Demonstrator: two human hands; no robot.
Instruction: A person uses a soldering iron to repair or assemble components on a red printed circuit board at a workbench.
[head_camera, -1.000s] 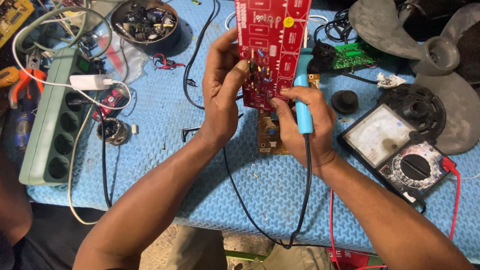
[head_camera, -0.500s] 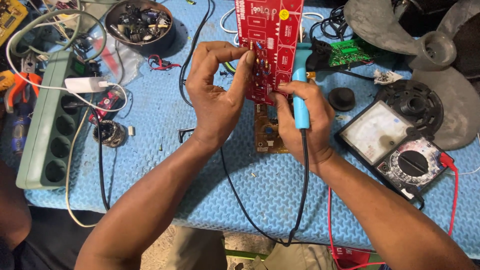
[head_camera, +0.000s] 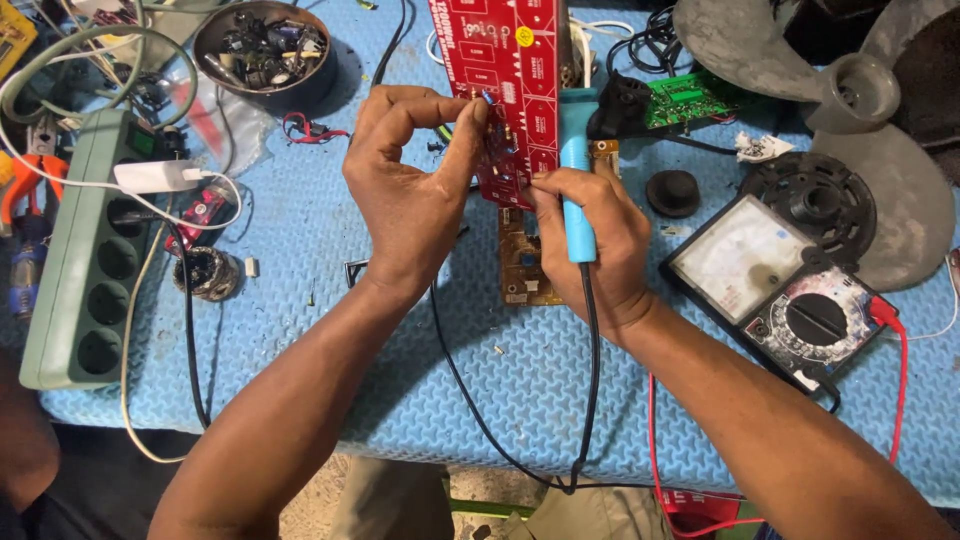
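**Two hands at a red circuit board over a blue mat**

The left hand (head_camera: 415, 195) pinches the left edge of a red circuit board (head_camera: 505, 70), thumb and fingertips closed on it near a small blue part, holding the board tilted up off the blue foam mat (head_camera: 330, 300). The right hand (head_camera: 590, 240) is wrapped firmly around the blue handle of a soldering iron (head_camera: 575, 190), its fingers closed on it, with the front end of the iron up against the board's lower right side; the tip itself is hidden. The iron's black cord runs down past the wrist and off the near edge of the table.

Beneath the hands a brown circuit board (head_camera: 522, 262) lies flat on the mat. To the right sits a meter with a dial face (head_camera: 775, 285), its red lead trailing off the edge. A green circuit board (head_camera: 690, 97) lies beyond the iron. On the left are a green power strip (head_camera: 85, 270) with a white plug in it and a round bowl of small parts (head_camera: 262, 50). A grey fan blade (head_camera: 800, 60) fills the top right corner.
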